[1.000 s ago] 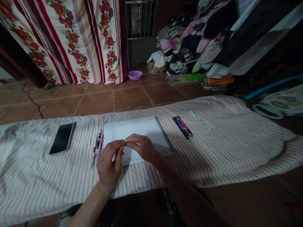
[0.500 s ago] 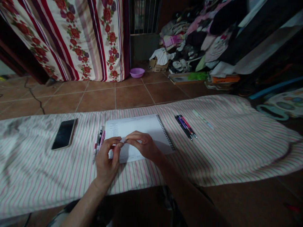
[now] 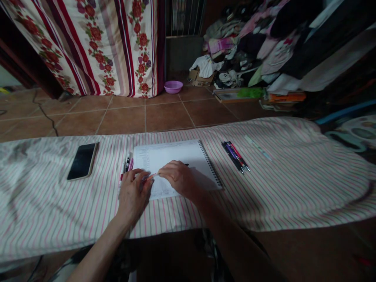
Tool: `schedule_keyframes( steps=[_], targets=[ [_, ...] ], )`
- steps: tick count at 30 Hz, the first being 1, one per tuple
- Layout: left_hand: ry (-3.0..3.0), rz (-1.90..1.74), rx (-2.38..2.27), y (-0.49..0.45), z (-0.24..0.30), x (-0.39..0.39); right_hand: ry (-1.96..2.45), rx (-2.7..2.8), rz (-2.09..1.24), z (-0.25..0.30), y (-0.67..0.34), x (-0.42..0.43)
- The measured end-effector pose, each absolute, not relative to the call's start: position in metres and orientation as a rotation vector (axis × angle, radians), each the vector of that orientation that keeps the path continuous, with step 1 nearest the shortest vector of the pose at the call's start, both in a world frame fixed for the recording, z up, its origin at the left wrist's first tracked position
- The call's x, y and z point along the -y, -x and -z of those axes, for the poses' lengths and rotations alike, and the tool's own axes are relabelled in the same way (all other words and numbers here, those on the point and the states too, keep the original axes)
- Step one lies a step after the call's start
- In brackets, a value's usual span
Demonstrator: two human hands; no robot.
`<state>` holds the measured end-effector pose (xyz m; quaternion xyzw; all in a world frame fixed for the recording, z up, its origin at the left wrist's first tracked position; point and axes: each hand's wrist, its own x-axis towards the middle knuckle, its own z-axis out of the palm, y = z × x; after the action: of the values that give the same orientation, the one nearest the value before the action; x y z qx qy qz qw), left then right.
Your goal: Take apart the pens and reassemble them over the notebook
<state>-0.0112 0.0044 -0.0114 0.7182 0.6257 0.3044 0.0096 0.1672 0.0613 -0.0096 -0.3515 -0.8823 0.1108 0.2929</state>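
A white spiral notebook lies open on a striped cloth. My right hand is closed over a pen on the page. The pen's dark tip pokes out on the far side and its reddish end shows by my left fingertips. My left hand rests on the notebook's left edge, fingers laid down on the paper. Two or three pens lie just left of the notebook, partly hidden by my left hand.
A dark phone lies face up on the cloth at the left. Several pens and a pale thin stick lie right of the notebook. Beyond are a tiled floor, a purple bowl, a flowered curtain and a clothes pile.
Both hands pinched a small thing together above the page. They have now dropped onto the notebook, the right one keeping the pen and the left one lying flat. The view shifted slightly left.
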Motion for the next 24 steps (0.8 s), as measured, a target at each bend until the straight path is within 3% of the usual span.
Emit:
schedule_keyframes(
  steps=[24],
  targets=[
    [-2.228,-0.997,-1.895,-0.002,0.019,-0.017,1.186,2.517,-0.106,0.01,-0.172,-0.063]
  ],
)
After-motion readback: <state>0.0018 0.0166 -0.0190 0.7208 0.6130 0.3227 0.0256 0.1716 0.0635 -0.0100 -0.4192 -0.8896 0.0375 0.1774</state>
